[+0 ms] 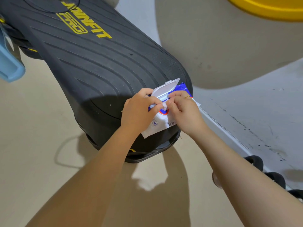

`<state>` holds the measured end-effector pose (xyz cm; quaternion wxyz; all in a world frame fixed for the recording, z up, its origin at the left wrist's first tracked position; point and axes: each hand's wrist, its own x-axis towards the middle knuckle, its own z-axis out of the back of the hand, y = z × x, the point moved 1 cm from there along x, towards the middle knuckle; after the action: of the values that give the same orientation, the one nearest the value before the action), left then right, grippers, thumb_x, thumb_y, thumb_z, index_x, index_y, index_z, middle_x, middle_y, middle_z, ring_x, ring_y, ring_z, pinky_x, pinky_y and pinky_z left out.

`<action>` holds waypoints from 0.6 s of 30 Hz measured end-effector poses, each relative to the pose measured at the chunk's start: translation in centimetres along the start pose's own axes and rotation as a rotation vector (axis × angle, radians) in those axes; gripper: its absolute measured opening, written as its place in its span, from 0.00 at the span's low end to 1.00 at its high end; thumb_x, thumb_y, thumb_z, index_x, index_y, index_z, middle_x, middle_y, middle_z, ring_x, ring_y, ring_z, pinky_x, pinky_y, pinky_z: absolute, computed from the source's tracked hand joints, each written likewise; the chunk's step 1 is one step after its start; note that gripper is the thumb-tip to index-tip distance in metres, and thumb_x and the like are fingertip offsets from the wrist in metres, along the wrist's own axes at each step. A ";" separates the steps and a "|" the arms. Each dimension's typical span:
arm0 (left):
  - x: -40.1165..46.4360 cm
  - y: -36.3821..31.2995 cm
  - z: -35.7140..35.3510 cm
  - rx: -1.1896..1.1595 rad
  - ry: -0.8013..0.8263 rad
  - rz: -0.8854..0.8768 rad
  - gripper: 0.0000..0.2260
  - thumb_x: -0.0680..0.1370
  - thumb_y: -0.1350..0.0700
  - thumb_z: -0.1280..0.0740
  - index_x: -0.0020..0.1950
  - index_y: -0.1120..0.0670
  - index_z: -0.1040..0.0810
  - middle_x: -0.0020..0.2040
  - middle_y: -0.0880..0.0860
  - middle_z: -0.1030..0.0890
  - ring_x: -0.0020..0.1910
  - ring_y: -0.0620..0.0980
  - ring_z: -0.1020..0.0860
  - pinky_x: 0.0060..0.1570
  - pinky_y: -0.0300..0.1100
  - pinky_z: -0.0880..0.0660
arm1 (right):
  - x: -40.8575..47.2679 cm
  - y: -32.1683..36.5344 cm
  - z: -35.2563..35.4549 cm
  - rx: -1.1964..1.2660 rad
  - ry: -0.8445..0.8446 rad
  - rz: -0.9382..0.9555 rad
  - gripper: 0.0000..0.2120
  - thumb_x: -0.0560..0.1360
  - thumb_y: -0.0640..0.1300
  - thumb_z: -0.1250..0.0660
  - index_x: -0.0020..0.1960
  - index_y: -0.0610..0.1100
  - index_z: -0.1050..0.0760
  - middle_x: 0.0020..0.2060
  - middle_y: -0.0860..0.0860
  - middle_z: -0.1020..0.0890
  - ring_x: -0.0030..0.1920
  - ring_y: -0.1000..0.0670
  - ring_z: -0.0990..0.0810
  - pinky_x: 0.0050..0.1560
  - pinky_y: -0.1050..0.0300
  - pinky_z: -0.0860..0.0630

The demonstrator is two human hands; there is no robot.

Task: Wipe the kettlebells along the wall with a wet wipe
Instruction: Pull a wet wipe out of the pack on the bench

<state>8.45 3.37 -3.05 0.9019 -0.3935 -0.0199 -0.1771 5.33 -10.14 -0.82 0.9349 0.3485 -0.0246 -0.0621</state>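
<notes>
At the near end of the black step platform (101, 68), my left hand (139, 110) pins the wipes pack (158, 124) while my right hand (183, 112) pinches the tip of a wet wipe (164, 106) at the opening, under the raised lid (165, 87). The kettlebells (255, 161) sit along the wall at 4 o'clock, nearer my right arm, their row running toward 5 o'clock.

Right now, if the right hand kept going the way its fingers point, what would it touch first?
Most likely the left hand: the right hand pinches the wet wipe and points left across the pack.
</notes>
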 end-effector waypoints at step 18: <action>0.4 -0.9 -1.9 0.277 -0.131 -0.082 0.08 0.70 0.55 0.34 0.37 0.59 0.23 0.40 0.59 0.21 0.36 0.58 0.23 0.36 0.46 0.30 | -0.2 0.0 1.8 0.788 -0.136 -0.390 0.14 0.74 0.30 0.40 0.31 0.41 0.31 0.28 0.46 0.28 0.29 0.50 0.31 0.32 0.63 0.32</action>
<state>8.29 1.31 -3.71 0.9363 -0.2751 -0.1188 -0.1833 4.95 -11.32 0.53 0.6978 0.6714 -0.0417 -0.2462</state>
